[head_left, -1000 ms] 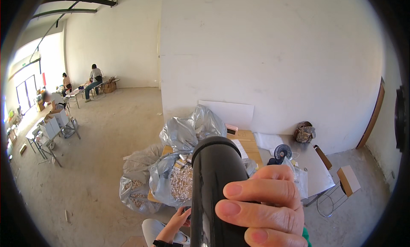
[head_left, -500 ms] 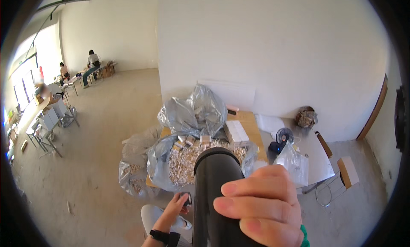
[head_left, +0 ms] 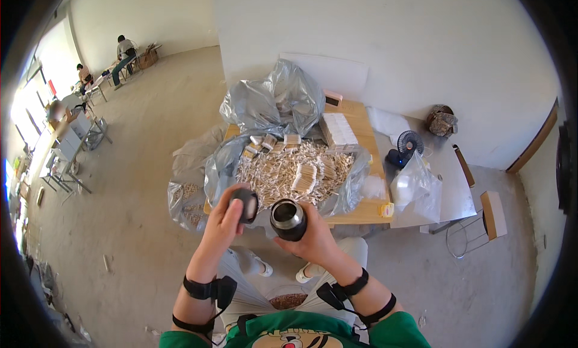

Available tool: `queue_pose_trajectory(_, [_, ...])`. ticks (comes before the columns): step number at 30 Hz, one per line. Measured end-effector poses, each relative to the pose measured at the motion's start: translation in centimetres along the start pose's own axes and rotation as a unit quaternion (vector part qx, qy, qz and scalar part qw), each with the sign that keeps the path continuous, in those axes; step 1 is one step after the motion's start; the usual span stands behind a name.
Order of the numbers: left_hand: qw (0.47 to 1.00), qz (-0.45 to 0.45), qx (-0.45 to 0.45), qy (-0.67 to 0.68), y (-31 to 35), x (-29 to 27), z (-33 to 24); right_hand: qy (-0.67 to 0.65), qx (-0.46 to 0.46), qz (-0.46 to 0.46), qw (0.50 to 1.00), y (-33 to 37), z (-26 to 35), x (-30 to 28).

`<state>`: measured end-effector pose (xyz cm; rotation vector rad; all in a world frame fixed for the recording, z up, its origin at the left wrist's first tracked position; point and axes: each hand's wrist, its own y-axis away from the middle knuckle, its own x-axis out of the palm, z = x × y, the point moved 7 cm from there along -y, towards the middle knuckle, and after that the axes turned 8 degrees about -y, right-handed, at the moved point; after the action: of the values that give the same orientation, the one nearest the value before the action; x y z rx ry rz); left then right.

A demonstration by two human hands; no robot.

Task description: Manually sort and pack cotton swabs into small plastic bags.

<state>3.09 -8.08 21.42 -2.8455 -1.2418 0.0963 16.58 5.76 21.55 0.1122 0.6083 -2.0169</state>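
Note:
My right hand (head_left: 315,235) is wrapped round a black thermos flask (head_left: 288,229). Its steel mouth is uncovered and faces up. Beside it, apart from the flask, my left hand (head_left: 224,223) grips a dark round lid (head_left: 245,205). Both hands are over the near edge of a wooden table (head_left: 356,217). Just beyond them a large heap of cotton swabs (head_left: 265,174) lies on a spread grey plastic bag (head_left: 218,174). A neat bundle of swabs (head_left: 304,178) rests on top of the heap.
White packs (head_left: 339,131) stand at the table's back right. A metal side table (head_left: 453,197) holds a small fan (head_left: 410,143) and a clear plastic bag (head_left: 415,185). Another bag (head_left: 185,209) hangs at the left. People sit at tables far left.
The flask has come down from close in front of the camera to above my lap, mouth now showing. My left hand has risen beside it with the lid. The view has tilted down.

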Motion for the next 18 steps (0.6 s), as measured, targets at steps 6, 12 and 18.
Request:
queue_pose_trajectory(6, [0.872,0.049,0.133,-0.469,-0.4,4.3,-3.1,0.056,0.005,0.006,0.998,1.1,-3.9,1.4])
queue_pose_trajectory(12, [0.822,0.066,0.119,-0.553,-0.8,5.3,-2.3,0.106,0.011,0.026,0.994,1.2,-4.2,1.9])
queue_pose_trajectory(18, [0.795,0.073,0.143,-0.585,-0.6,6.5,-2.1,0.088,0.019,0.003,0.996,1.3,-4.9,2.1])
